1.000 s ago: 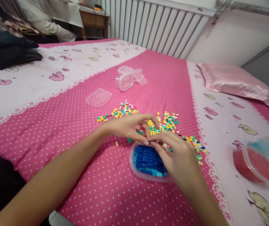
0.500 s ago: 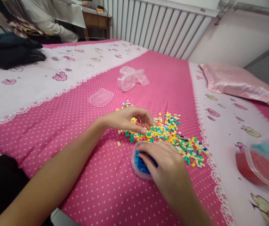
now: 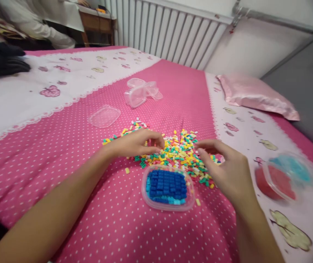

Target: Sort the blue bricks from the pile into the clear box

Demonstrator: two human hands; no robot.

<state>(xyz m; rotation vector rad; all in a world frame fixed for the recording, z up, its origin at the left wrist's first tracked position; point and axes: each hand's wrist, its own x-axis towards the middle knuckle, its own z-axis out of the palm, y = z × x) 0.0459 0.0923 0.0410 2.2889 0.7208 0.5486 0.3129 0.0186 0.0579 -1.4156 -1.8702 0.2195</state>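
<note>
A clear plastic container (image 3: 168, 208) stands in front of me, with dark blue bricks (image 3: 167, 182) in neat rows and some lighter blue ones along its edges. Behind it spreads a loose pile of small toy bricks (image 3: 176, 151) in yellow, green, white and red. My left hand (image 3: 147, 142) hovers at the pile's left side, fingers loosely curled and thumb apart, nothing visible in it. Over the right part of the pile is my right hand (image 3: 223, 160), its thumb and forefinger slightly apart, also with nothing visible between them.
A clear lid (image 3: 104, 116) lies left of the pile, and empty clear containers (image 3: 138, 95) sit behind. To the right are a container of red pieces (image 3: 274, 182) and one of light blue pieces (image 3: 293, 168). A pink pillow (image 3: 257, 95) lies farther back, before a radiator (image 3: 159, 31).
My right hand has left the blue bricks' container and moved right and away from me, over the pile. My left hand stays by the pile. The view has shifted right.
</note>
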